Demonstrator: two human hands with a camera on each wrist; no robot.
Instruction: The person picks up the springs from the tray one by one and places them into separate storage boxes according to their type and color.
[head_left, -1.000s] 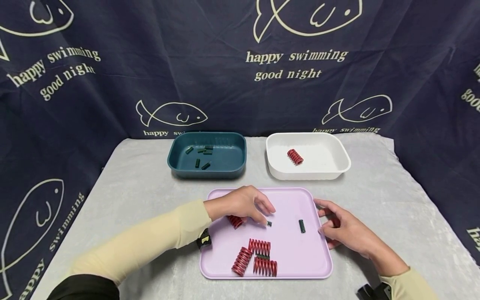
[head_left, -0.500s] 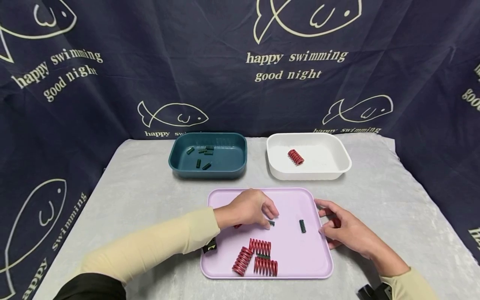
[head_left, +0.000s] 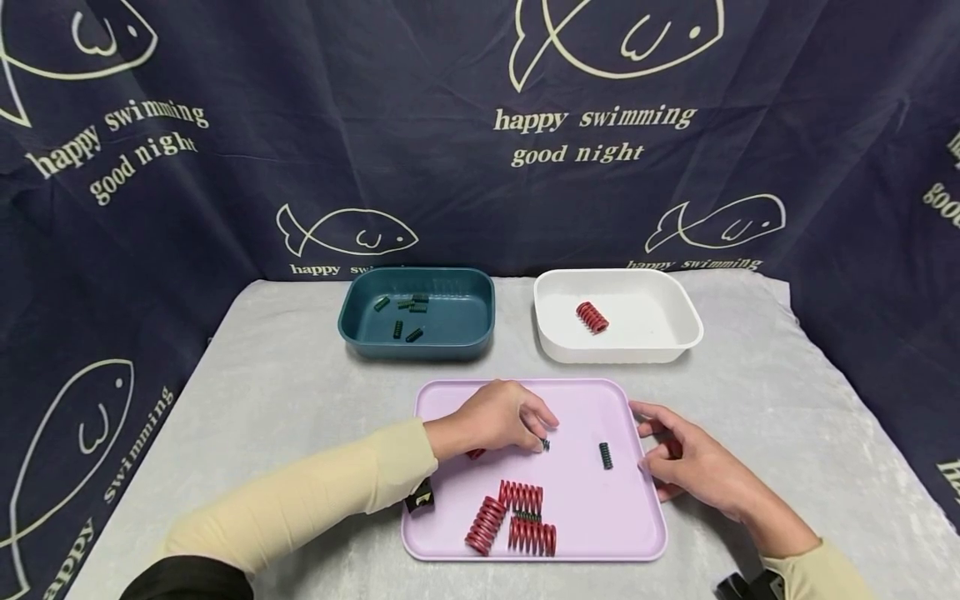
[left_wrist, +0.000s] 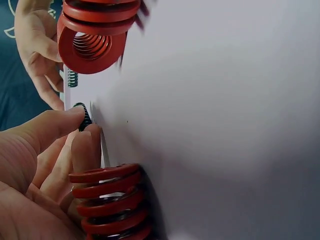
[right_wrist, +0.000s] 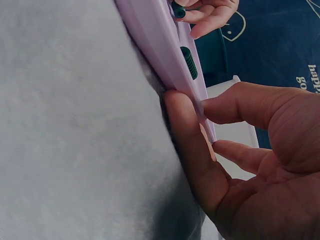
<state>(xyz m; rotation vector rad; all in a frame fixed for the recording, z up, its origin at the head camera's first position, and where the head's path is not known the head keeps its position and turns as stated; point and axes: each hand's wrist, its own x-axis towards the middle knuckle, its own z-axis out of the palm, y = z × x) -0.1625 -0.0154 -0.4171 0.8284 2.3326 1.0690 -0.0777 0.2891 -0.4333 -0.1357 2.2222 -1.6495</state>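
Observation:
Over the middle of the lilac tray [head_left: 592, 517], my left hand [head_left: 498, 417] pinches a small dark green spring [left_wrist: 85, 118] between thumb and finger; in the head view only its end shows. My right hand [head_left: 693, 460] grips the tray's right rim, thumb on one side and fingers on the other in the right wrist view. A second green spring [head_left: 606, 456] lies on the tray between the hands. Toward the front are red springs [head_left: 486, 525], with a green spring [head_left: 528, 517] wedged between two of them. Another red spring [head_left: 476, 454] is mostly hidden under my left wrist.
Behind the tray, a teal bin [head_left: 457, 329] on the left holds several green springs [head_left: 417, 308]. To its right stands a white bin [head_left: 645, 346] with one red spring [head_left: 592, 317] inside. A dark printed curtain [head_left: 450, 167] hangs behind the grey-covered table [head_left: 300, 367].
My left hand has moved a little to the right and its thumb and finger have closed on the small green spring. The right hand stays at the tray's rim.

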